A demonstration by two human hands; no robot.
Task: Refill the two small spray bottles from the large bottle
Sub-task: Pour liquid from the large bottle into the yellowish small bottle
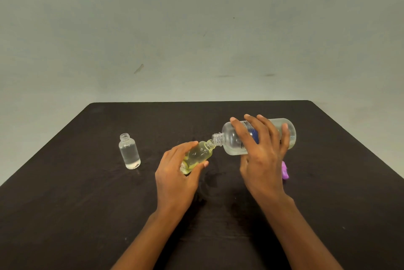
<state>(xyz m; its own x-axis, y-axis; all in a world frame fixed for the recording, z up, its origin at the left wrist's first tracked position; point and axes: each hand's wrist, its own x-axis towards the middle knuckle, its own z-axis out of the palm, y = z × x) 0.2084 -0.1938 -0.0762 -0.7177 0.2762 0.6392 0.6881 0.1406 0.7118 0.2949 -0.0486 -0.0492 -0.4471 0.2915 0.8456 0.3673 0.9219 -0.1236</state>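
My right hand [260, 149] grips the large clear bottle [231, 138], tipped on its side above the table with its open neck pointing left. My left hand [175, 169] holds a small uncapped bottle [200, 152], tilted so that its mouth meets the large bottle's neck. The small bottle looks yellowish against my palm. A second small clear bottle [129, 151] stands upright and uncapped at the left, apart from both hands, with clear liquid in it.
The dark table [76, 204] runs to a far edge under a pale wall. A purple object [285, 172] lies on the table to the right, partly hidden behind my right hand.
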